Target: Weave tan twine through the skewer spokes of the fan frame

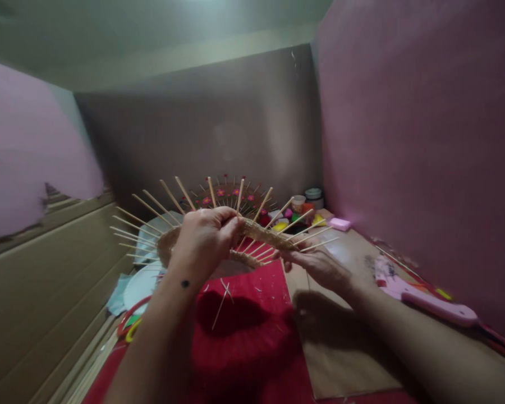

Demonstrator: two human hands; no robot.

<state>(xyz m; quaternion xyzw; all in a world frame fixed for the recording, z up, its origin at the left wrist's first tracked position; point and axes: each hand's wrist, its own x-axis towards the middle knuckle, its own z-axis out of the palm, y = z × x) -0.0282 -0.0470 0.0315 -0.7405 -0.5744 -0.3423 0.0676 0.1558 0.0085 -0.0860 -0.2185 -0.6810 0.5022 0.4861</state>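
I hold up a round disc wrapped in jute rope [258, 234] with several thin wooden sticks pointing outward all round its rim like rays. My left hand [206, 238] is closed over the disc's near top edge, fingers curled around the rope. My right hand [315, 262] supports the disc from below on the right, fingers stretched under the sticks and touching them. The disc is tilted, hovering above a red cloth [252, 331].
A second stick-rimmed disc with pink flowers [227, 193] stands at the back. Coloured pompoms and small jars [303, 210] sit behind it. A pink glue gun [425, 300] lies at right on brown cardboard [345, 359]. Loose sticks [221, 306] lie on the cloth. White plates [141, 286] lie at left.
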